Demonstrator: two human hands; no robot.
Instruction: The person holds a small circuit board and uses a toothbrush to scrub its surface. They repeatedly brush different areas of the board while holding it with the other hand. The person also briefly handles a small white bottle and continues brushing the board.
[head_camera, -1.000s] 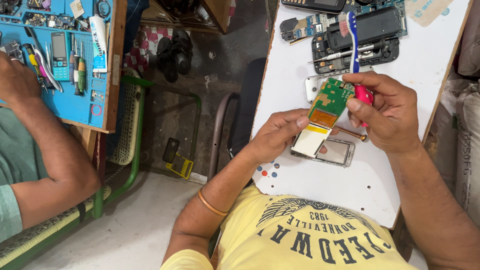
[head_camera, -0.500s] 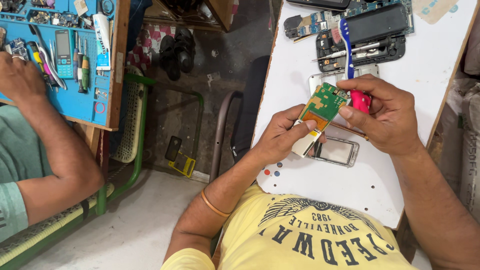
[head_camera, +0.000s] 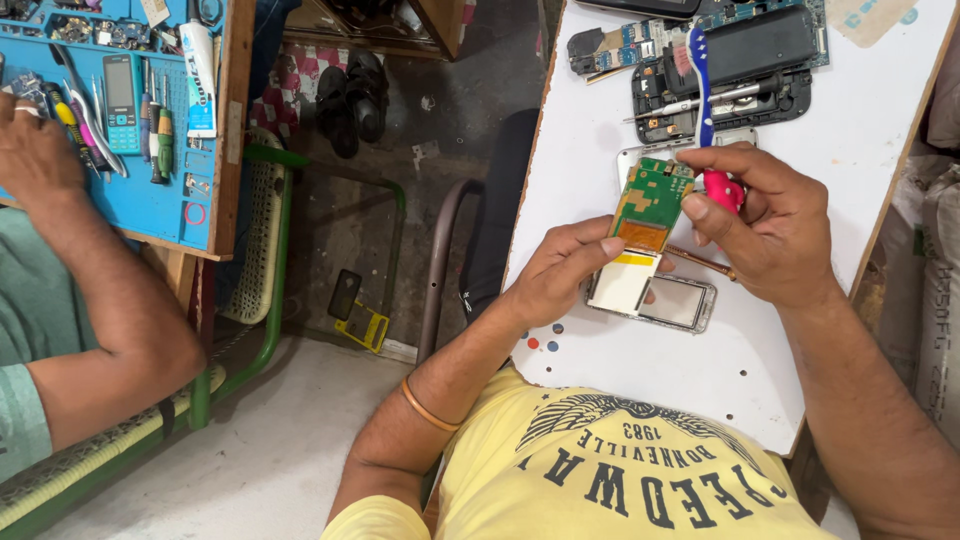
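Note:
My left hand (head_camera: 560, 272) pinches a green phone circuit board (head_camera: 650, 200) with a white screen panel (head_camera: 625, 282) attached at its lower end, held just above the white table (head_camera: 880, 130). My right hand (head_camera: 765, 222) grips a toothbrush by its pink handle (head_camera: 722, 188); the blue neck runs up to the bristled head (head_camera: 690, 50), and my thumb rests beside the board. Under the hands lies a clear phone front frame (head_camera: 682, 302) and a thin brown rod (head_camera: 702, 262).
Dismantled phone parts and a black housing (head_camera: 740, 65) with a screwdriver lie at the table's far end. To the left, another person's arm (head_camera: 90, 290) reaches onto a blue work board (head_camera: 150, 190) holding tools and a teal phone. Sandals (head_camera: 350, 95) sit on the floor.
The view has shifted slightly. My hands and the circuit board stay together, with the toothbrush handle still at the board's upper edge.

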